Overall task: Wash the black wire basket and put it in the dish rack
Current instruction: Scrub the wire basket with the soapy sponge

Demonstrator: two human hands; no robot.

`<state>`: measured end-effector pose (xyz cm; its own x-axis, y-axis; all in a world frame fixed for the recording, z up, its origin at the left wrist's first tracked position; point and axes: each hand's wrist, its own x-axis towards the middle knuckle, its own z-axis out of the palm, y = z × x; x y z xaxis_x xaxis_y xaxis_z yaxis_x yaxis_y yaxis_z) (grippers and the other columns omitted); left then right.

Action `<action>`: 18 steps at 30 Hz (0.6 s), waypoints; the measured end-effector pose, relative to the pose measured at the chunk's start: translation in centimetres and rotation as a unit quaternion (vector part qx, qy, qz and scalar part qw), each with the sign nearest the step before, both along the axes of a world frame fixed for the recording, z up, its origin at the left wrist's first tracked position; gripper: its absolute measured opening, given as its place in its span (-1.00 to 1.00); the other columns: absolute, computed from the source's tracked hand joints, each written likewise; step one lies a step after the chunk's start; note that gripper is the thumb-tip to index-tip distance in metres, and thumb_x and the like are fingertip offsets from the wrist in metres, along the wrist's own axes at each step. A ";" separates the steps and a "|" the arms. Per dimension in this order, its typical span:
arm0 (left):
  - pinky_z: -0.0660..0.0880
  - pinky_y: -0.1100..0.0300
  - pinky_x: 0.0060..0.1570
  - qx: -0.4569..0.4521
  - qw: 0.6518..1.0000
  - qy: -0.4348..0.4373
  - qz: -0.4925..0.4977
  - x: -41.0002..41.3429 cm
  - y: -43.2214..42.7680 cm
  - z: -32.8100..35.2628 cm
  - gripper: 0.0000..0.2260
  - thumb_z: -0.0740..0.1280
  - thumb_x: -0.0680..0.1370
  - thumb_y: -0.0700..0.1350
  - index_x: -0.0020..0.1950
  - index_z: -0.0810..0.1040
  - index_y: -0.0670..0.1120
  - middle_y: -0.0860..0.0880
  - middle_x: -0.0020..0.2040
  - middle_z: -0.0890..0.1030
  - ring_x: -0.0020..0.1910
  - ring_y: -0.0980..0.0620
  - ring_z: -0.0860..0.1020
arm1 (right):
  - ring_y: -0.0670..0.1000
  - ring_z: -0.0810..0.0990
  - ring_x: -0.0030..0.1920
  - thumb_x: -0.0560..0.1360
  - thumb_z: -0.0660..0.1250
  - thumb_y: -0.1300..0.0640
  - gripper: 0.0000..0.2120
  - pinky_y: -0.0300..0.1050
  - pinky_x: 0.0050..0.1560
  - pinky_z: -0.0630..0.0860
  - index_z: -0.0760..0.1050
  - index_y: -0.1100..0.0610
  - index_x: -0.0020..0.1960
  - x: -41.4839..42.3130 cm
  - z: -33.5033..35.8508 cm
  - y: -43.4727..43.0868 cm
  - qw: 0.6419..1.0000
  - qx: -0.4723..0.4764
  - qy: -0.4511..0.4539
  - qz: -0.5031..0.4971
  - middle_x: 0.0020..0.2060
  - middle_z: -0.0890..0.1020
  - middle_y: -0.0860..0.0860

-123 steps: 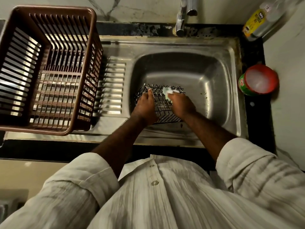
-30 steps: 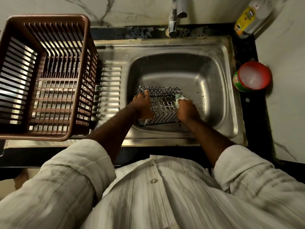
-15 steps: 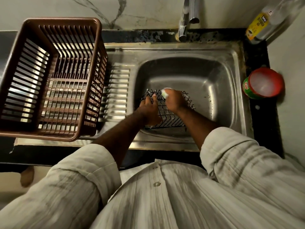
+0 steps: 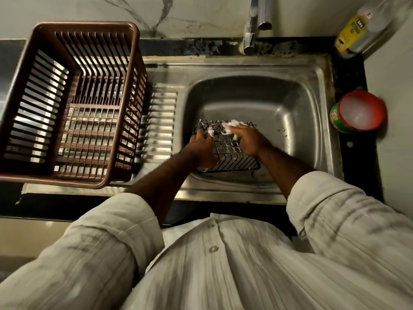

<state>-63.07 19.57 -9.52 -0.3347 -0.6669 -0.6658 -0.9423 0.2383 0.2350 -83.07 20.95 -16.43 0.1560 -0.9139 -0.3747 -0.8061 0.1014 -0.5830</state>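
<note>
The black wire basket (image 4: 230,158) lies in the steel sink (image 4: 297,108), near its front wall. My left hand (image 4: 202,148) grips the basket's left rim, fingers curled over the wire. My right hand (image 4: 248,139) presses a soapy green sponge (image 4: 232,127) onto the basket's far edge; foam covers the fingertips and most of the sponge is hidden under the hand. The brown plastic dish rack (image 4: 69,104) stands on the drainboard at the left, with nothing in it.
The tap (image 4: 252,25) rises behind the sink, no water running. A red-and-green tub of dish soap (image 4: 357,111) sits on the black counter at the right. A bottle with a yellow label (image 4: 357,27) stands in the far right corner.
My right hand has slid with the sponge from the basket's left middle toward its far right edge. My left hand keeps its grip on the left rim.
</note>
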 end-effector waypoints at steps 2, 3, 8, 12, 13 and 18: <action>0.21 -0.08 0.50 -0.001 1.000 0.001 -0.001 -0.1 0.1 0.1 0.01 0.44 0.49 0.15 0.64 -0.18 -0.15 -0.29 0.56 0.03 0.52 -0.35 0.11 | 0.20 0.37 0.47 0.47 0.22 0.43 -0.28 0.04 0.44 0.38 0.34 -0.07 0.53 -1.3 -1.0 0.2 0.995 0.011 0.034 -0.089 0.51 0.38 0.12; 0.21 -0.08 0.50 -0.003 1.000 0.000 -0.004 -0.1 0.2 0.2 0.01 0.44 0.49 0.15 0.64 -0.20 -0.14 -0.29 0.56 0.02 0.53 -0.35 0.10 | 0.22 0.42 0.43 0.48 0.26 0.38 -0.36 0.02 0.40 0.41 0.40 -0.02 0.50 -1.6 -1.5 0.3 0.991 0.013 0.053 -0.122 0.45 0.45 0.14; 0.21 -0.12 0.51 -0.004 1.000 -0.017 -0.012 -0.4 0.4 0.4 0.00 0.42 0.50 0.15 0.63 -0.21 -0.14 -0.30 0.58 -0.02 0.54 -0.35 0.08 | 0.27 0.46 0.38 0.48 0.21 0.44 -0.43 0.07 0.35 0.47 0.43 0.13 0.46 1.2 -1.2 1.0 0.991 -0.034 0.047 -0.123 0.36 0.52 0.22; 0.19 -0.12 0.49 -0.008 1.000 -0.022 -0.020 -0.7 0.3 0.7 -0.06 0.41 0.51 0.14 0.64 -0.10 -0.16 -0.33 0.56 0.01 0.53 -0.38 0.10 | 0.20 0.31 0.52 0.46 0.14 0.56 -0.35 0.12 0.50 0.33 0.36 0.20 0.50 5.9 0.9 2.5 0.989 -0.134 -0.041 -0.049 0.46 0.42 0.19; 0.19 -0.11 0.48 -0.010 0.999 -0.022 -0.022 -0.6 0.2 0.6 -0.09 0.42 0.50 0.13 0.64 -0.05 -0.16 -0.33 0.55 0.04 0.52 -0.38 0.12 | 0.17 0.32 0.52 0.46 0.14 0.57 -0.34 0.08 0.52 0.30 0.35 0.21 0.51 6.6 1.1 2.9 0.987 -0.141 -0.061 -0.042 0.47 0.42 0.18; 0.23 -0.11 0.48 -0.011 1.000 -0.020 -0.021 -0.5 0.1 0.1 -0.16 0.42 0.51 0.11 0.62 0.06 -0.14 -0.31 0.56 0.05 0.52 -0.37 0.14 | 0.13 0.28 0.54 0.41 0.11 0.59 -0.22 0.08 0.48 0.36 0.26 0.13 0.57 5.6 1.1 3.0 0.989 -0.141 -0.041 0.001 0.54 0.33 0.09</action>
<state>-63.52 19.63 -9.40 -0.3373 -0.6667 -0.6646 -0.9395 0.2832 0.1926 -77.46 23.90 -15.31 0.1776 -0.9798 -0.0920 -0.7555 -0.0758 -0.6507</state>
